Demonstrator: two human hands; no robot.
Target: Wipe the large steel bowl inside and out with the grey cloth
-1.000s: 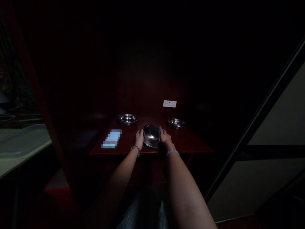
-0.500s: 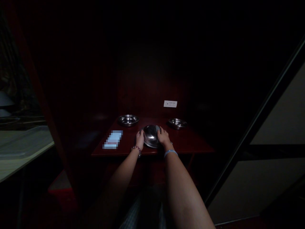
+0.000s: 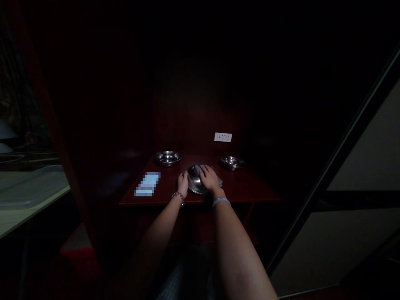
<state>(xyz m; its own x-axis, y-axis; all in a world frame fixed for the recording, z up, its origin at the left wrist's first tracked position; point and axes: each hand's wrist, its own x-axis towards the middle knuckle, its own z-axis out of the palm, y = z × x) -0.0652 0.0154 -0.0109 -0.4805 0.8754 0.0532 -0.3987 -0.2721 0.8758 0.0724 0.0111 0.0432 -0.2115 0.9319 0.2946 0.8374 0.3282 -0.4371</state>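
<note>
Directions are taken from the domed metal bowl (image 3: pixel 194 183).

Domed metal bowl: one, shiny, convex side showing, near the table's front edge at centre; whether raised or resting cannot be told.
Left hand (image 3: pixel 183 184): at the bowl's 9 o'clock rim, thumb and fingers closed on the edge; beaded bracelet (image 3: pixel 178 195).
Right hand (image 3: pixel 210 179): over the bowl's 2 to 3 o'clock side, hiding part of it; fingers fairly close together, laid over a grey cloth (image 3: pixel 220 182). Whether they pinch it cannot be told. Blue wristband (image 3: pixel 221 201).
Left dish (image 3: pixel 168 158): metal, upright, 10 o'clock.
Right dish (image 3: pixel 232 163): metal, upright, 2 o'clock.
Pixelated bright rectangle (image 3: pixel 147 183): flat, 9 o'clock.
Table (image 3: pixel 250 189): dark red, glossy; forearms cross its near edge.
Wall socket (image 3: pixel 223 137): white, 1 o'clock.
Clear plastic tray (image 3: pixel 34 187): on a pale tabletop (image 3: pixel 18 221), far 9 o'clock.
Red container (image 3: pixel 81 256): 8 o'clock, below.
Pale panels (image 3: pixel 368 158): 3 o'clock.
Room: very dark.
</note>
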